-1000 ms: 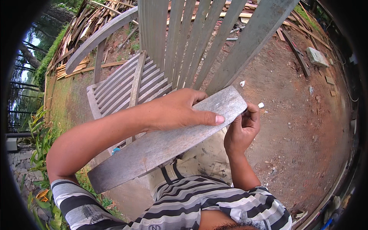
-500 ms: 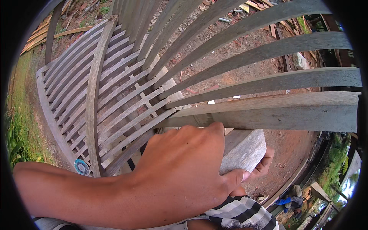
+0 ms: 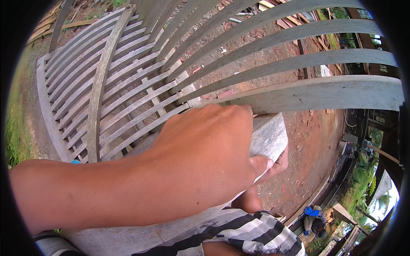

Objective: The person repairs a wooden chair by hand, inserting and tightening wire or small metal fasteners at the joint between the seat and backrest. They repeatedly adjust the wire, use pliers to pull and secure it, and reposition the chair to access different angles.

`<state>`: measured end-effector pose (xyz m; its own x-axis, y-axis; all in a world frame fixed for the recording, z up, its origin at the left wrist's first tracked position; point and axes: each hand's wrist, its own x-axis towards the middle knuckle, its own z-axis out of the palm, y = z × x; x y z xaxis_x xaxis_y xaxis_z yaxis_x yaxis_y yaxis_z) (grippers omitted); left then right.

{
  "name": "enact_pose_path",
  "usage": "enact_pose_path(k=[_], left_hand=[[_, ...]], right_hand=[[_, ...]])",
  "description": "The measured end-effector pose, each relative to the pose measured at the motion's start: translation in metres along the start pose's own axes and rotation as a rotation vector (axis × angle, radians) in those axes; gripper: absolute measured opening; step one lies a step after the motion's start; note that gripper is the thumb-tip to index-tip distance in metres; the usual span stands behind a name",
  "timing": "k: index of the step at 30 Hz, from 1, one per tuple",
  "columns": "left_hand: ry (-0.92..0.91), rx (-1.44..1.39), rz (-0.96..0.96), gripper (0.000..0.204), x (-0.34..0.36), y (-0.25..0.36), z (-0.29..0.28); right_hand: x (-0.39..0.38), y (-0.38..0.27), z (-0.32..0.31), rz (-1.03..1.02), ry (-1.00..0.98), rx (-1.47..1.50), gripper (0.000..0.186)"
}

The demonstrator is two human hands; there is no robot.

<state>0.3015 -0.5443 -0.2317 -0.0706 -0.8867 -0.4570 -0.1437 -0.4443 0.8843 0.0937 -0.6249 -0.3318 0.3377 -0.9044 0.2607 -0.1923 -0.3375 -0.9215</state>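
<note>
A weathered grey slatted wooden bench [image 3: 95,85] fills the view, its seat slats at the left and its long back slats fanning to the upper right. My left hand [image 3: 209,141] reaches across from the lower left, palm down. It is closed over a broad grey wooden armrest [image 3: 271,136], with the thumb on the near edge and the fingertips hidden. Partly hidden behind the armrest, my right hand [image 3: 279,164] shows curled fingers below its edge. What it holds, if anything, is out of sight. The blue edge of a round abrasive disc [image 3: 76,161] peeks out above my left forearm.
The thick end rail [image 3: 316,94] runs just beyond my hands. Reddish ground [image 3: 316,149] with scraps lies past the bench. At the lower right crouches another person [image 3: 314,221] in blue gloves. Timber is stacked at the far left and far right; a striped cloth [image 3: 256,230] covers my lap.
The view has shifted, so the bench sits higher in it. Both hands stay at the armrest. My forearm now hides most of the abrasive disc, and more of the wood near my lap shows.
</note>
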Motion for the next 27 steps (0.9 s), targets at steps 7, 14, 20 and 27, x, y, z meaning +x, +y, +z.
enact_pose_path(k=[7,14,20,27], left_hand=[[0.090,0.038,-0.018,0.059,-0.005,0.002,0.008],[0.127,0.079,-0.029,0.061,0.000,0.001,0.009],[0.131,0.099,-0.082,0.074,0.000,0.011,0.006],[0.134,0.067,-0.144,0.090,-0.004,0.022,0.002]], right_hand=[[0.000,-0.005,0.002,-0.008,0.004,0.075,0.044],[0.003,-0.010,0.008,0.021,0.029,0.073,0.008],[0.002,-0.012,0.007,0.077,0.025,0.231,0.049],[0.004,-0.015,0.009,0.133,0.043,0.198,0.055]])
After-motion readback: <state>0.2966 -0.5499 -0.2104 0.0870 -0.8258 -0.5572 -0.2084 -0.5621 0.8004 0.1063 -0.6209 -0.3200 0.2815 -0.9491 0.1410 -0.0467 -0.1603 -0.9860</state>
